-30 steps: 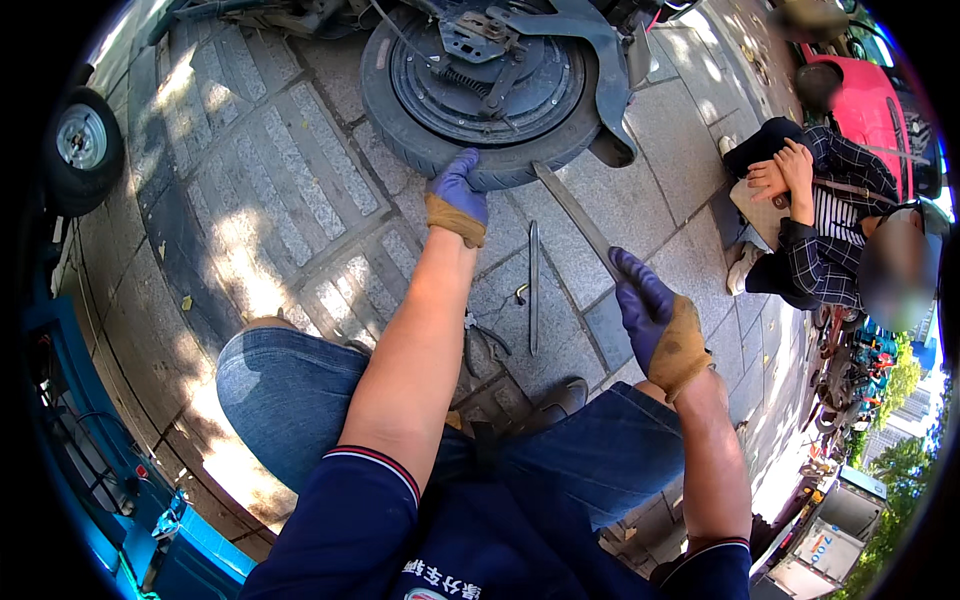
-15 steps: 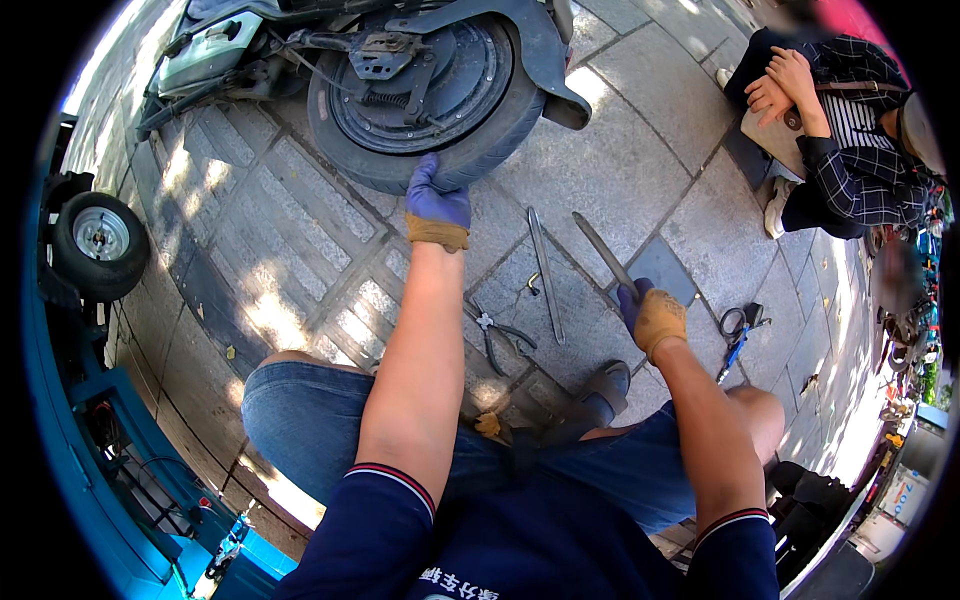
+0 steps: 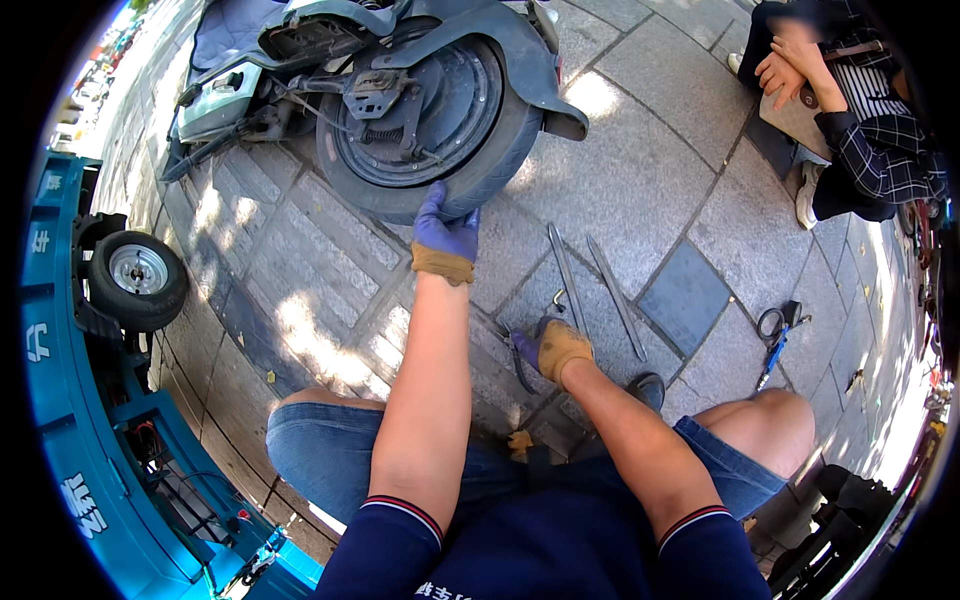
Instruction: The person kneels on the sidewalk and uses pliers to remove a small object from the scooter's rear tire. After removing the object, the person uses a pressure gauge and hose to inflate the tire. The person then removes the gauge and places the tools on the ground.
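Observation:
A scooter (image 3: 300, 45) lies on its side, with its wheel's black tyre (image 3: 375, 205) toward me. My left hand (image 3: 445, 235), in a purple and tan glove, grips the tyre's near edge, one finger up by the rim. My right hand (image 3: 553, 348), gloved alike, is low over the pliers (image 3: 522, 372), fingers curled on them; most of the pliers is hidden beneath it. Beside that hand, two metal tyre levers lie on the paving: a left lever (image 3: 567, 275) and a right lever (image 3: 617, 298). A small bent brass-coloured piece (image 3: 558, 298) is close to the left one.
Scissors (image 3: 770, 325) and a blue-handled tool (image 3: 771, 362) lie on the paving at the right. A seated person (image 3: 865, 140) with crossed hands is at the far right. On the left stands a blue vehicle (image 3: 60, 330) with a small wheel (image 3: 138, 270).
My right hand has laid its tyre lever down beside the other one and moved left onto the pliers. My left hand stays on the tyre. The whole view has shifted slightly.

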A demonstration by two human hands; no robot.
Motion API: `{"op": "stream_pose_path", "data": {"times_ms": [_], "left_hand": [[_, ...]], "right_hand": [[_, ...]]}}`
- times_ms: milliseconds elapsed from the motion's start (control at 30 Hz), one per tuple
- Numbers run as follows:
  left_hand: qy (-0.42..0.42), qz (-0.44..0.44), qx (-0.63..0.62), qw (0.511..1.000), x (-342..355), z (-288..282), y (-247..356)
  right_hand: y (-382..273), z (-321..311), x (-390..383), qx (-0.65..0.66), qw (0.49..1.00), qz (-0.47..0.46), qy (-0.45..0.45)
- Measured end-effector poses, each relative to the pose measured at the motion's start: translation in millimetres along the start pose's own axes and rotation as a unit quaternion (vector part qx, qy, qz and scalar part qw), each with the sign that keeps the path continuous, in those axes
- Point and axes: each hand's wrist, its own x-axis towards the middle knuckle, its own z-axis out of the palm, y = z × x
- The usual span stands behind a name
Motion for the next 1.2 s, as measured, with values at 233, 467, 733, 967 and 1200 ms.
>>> {"op": "stream_pose_path", "data": {"times_ms": [233,467,733,967,1200], "left_hand": [[-0.064,0.053,0.003,0.997,17,-5,49],[-0.068,0.077,0.059,0.993,31,-21,64],[-0.049,0.076,0.045,0.995,36,-38,58],[-0.131,0.096,0.069,0.984,47,-35,57],[-0.123,0.064,0.029,0.99,34,-28,59]], "right_hand": [[-69,-126,67,0.422,0.887,-0.091,0.165],[-121,-158,146,0.601,0.768,-0.165,0.144],[-123,-149,139,0.543,0.796,-0.181,0.196],[-108,-156,153,0.552,0.803,-0.174,0.144],[-57,-75,51,0.204,0.972,-0.003,0.115]]}}
